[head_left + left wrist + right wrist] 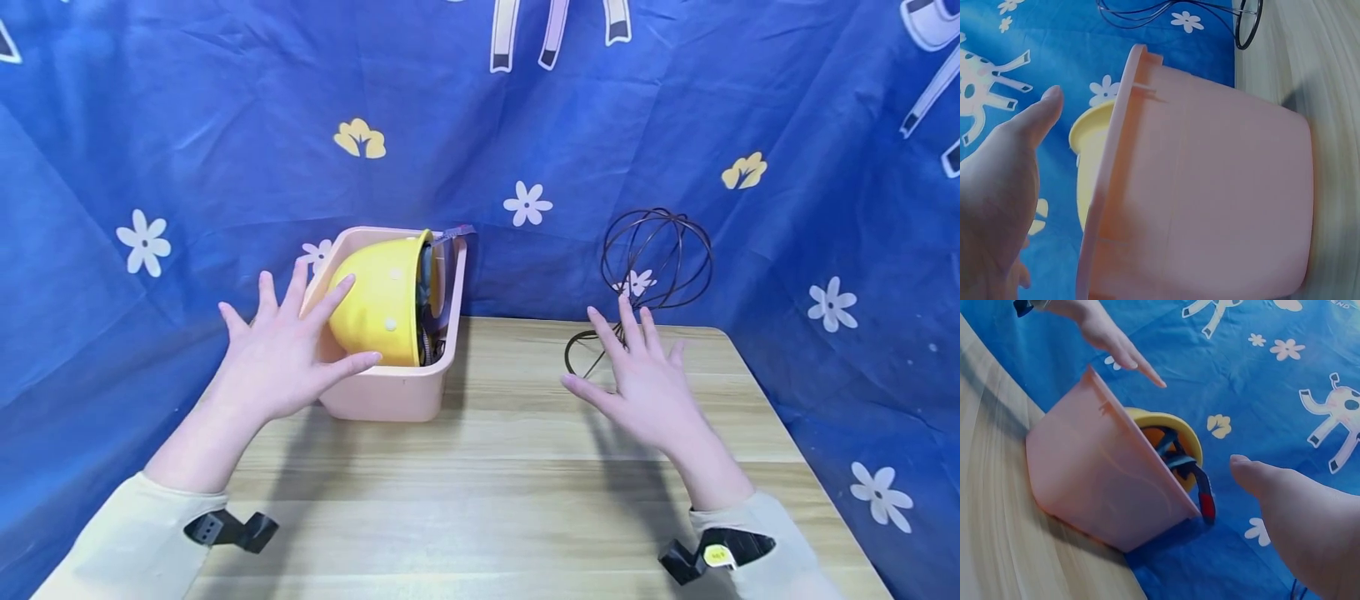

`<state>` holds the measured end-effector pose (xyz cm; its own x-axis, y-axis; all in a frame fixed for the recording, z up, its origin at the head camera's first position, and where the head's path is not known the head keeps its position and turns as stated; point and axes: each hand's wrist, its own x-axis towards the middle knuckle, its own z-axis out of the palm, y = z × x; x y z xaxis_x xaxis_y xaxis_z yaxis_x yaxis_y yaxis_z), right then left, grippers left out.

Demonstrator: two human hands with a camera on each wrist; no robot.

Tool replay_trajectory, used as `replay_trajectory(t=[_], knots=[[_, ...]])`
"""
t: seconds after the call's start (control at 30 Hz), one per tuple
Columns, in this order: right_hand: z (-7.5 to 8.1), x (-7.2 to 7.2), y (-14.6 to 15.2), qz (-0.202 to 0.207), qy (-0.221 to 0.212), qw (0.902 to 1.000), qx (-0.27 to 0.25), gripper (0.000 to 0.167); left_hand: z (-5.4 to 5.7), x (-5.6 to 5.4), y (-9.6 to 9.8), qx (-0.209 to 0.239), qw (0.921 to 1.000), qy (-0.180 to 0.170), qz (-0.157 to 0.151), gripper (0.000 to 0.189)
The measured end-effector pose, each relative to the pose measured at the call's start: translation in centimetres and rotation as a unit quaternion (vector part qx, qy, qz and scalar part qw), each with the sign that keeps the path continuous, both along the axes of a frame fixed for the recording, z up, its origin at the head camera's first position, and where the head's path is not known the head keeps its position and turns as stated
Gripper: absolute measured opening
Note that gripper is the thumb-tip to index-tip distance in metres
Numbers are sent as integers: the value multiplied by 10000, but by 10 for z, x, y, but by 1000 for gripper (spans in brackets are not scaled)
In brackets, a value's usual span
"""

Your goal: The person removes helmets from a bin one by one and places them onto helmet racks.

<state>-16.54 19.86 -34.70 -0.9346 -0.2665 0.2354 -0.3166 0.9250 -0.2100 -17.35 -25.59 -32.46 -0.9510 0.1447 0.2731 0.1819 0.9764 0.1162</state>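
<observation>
The yellow helmet (378, 304) lies on its side in the pink tub (390, 392) at the counter's (510, 467) ten o'clock. The left hand (281, 362) hovers spread just beside the helmet, the right hand (648, 379) spread before the wire ball (656, 250) at two o'clock; neither grips. Judged a reach; next, the left fingers (330, 300) must close round the helmet's dome.

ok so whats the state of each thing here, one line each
left hand: open, fingers spread, over the near left side of the tub, holding nothing
right hand: open, fingers spread, above the table in front of the wire ball, holding nothing
pink tub: upright on the table
yellow hard hat: on its side in the tub, sticking out above the rim
wire ball: on the table's far edge, untouched
</observation>
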Motion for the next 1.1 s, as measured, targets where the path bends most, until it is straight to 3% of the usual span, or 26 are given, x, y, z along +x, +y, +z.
replay_trajectory(t=[0.33,0.87,1.1], knots=[[7,-8,-22,180,29,9993,-317,97,-2,-4,-15,437,9988,-128,168,105],[15,-23,-50,569,425,9945,-766,99,-14,-14,-37,1050,9934,-274,367,99],[16,-26,-62,834,396,9870,-1312,94,-23,-17,-48,1272,9901,-263,532,95]])
